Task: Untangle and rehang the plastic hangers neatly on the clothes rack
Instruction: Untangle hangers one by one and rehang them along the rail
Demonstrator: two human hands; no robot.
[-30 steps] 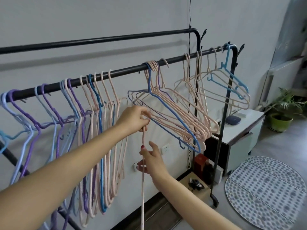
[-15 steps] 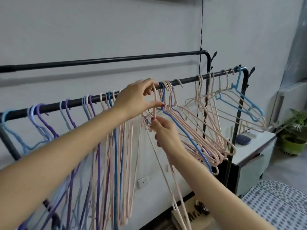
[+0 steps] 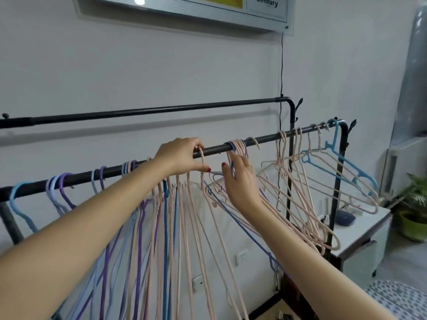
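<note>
The front black rail (image 3: 215,151) of the clothes rack carries many plastic hangers. My left hand (image 3: 182,158) pinches the hook of a pink hanger (image 3: 203,181), and that hook sits over the rail. To its left hang several pink, blue and purple hangers (image 3: 161,227) close together. My right hand (image 3: 240,181) is just right of the pink hanger, thumb and fingers pinching the necks of a tangled pink and blue bunch (image 3: 300,222). More pink hangers and a light blue hanger (image 3: 346,167) hang at the rail's right end.
A rear black rail (image 3: 161,109) runs higher, near the wall. A white cabinet (image 3: 360,227) stands right of the rack, with a potted plant (image 3: 413,218) beyond it. A dotted mat (image 3: 402,301) lies on the floor. A black cable (image 3: 281,88) hangs down the wall.
Both hands rose from below the rail up to it. My left hand brought the pink hanger's hook over the rail. My right hand moved to the tangled bunch's necks.
</note>
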